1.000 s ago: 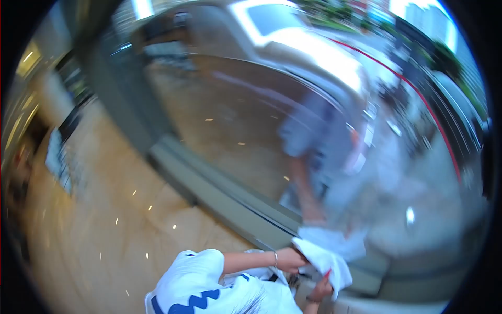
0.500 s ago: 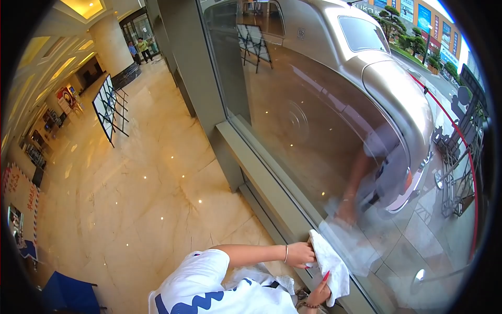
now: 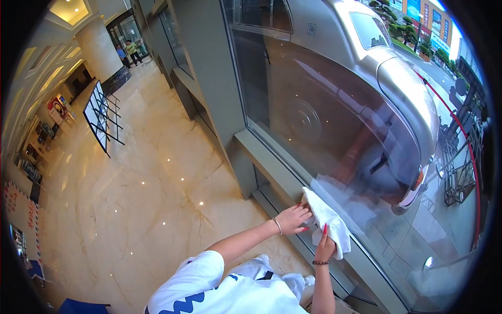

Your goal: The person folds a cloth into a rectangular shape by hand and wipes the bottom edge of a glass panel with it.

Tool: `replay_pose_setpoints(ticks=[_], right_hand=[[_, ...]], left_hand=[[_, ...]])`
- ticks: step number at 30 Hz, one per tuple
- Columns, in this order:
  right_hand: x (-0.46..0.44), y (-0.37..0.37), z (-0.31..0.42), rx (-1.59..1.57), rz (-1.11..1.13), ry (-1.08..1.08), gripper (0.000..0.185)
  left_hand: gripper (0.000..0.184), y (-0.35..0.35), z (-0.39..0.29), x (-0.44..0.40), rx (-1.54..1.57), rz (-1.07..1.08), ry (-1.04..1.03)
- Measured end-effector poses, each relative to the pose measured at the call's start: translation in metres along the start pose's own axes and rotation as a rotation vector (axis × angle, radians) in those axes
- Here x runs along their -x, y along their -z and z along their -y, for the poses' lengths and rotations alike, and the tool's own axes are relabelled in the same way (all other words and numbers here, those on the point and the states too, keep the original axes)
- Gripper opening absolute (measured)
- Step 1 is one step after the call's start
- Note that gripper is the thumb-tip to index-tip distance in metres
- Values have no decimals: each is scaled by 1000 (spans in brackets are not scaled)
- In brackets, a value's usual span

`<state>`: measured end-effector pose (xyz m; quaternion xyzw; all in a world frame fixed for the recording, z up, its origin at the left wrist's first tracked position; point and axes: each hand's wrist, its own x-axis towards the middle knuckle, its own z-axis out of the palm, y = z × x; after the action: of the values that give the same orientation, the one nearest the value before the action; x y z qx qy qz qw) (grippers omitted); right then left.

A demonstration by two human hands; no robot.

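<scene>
A white cloth (image 3: 330, 222) lies over the grey metal sill (image 3: 277, 155) at the foot of a large window pane. My left hand (image 3: 294, 219), with a thin bangle at its wrist, grips the cloth's left edge, its fingertips partly under the fabric. Lower down, my right hand (image 3: 325, 248) pinches the near part of the cloth, its red-nailed thumb pointing up over it. A beaded bracelet circles that wrist. Beside the cloth, the glass (image 3: 319, 146) mirrors my arm faintly.
Behind the glass stands a silver car (image 3: 400, 78). A grey pillar (image 3: 209, 68) rises beyond the sill. Display boards (image 3: 97, 118) stand on the shiny marble floor (image 3: 157, 209) to the left. Two people (image 3: 130, 51) are near a far door. Something blue (image 3: 81, 306) sits at bottom left.
Both hands and the cloth have shifted farther forward along the sill. More of my right forearm shows now. The whole view has tilted slightly, and both hands still hold the cloth.
</scene>
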<state>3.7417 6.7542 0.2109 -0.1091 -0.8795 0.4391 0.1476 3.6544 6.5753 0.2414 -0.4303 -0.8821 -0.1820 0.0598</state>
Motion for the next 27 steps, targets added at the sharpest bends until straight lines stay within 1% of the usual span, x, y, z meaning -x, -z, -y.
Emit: replay_pose_setpoints(ticks=[1,5,7,8,10,11,13,14,16,17,18,20,21,22,24,25,26,27], right_hand=[[-2,-30,3,22,-3,3,30],[-34,-122,28,-46,19,6,30],[-67,-173,32,44,12,166,29],[-81,-186,35,63,6,144,29],[-101,-207,38,97,-11,184,27],[-108,-216,34,109,-16,176,27],[-128,-225,37,78,0,183,24],[-138,-223,43,85,4,181,24],[-158,-211,64,-13,-36,155,23],[-166,-202,80,-1,-53,192,23],[-173,-197,84,-27,-53,227,23],[-181,-190,95,-33,-51,191,23],[-184,-186,104,-63,73,90,24],[-192,-185,108,-128,84,118,25],[-184,-194,121,-70,164,138,25],[-176,-199,126,-18,162,189,25],[-170,-203,139,-57,108,245,25],[-164,-211,147,-109,143,190,25]], left_hand=[[54,0,26,12,46,47,36],[56,7,115,31,14,66,7],[54,24,156,25,-35,336,181],[54,20,171,22,-14,345,162],[53,5,198,17,-40,167,214],[53,-1,209,14,-28,168,203],[51,-1,226,5,-123,59,244],[51,7,233,-5,-115,59,246],[56,33,245,-31,-152,55,261],[60,45,248,-41,-131,30,256],[60,58,250,-51,-123,30,258],[61,81,252,-63,-101,89,228],[61,90,254,-62,-125,112,239],[61,92,252,-59,-118,94,251],[66,105,255,-37,-109,111,349],[66,105,255,-22,-75,149,399],[66,110,257,-12,-73,149,394],[66,116,260,-2,-59,106,382]])
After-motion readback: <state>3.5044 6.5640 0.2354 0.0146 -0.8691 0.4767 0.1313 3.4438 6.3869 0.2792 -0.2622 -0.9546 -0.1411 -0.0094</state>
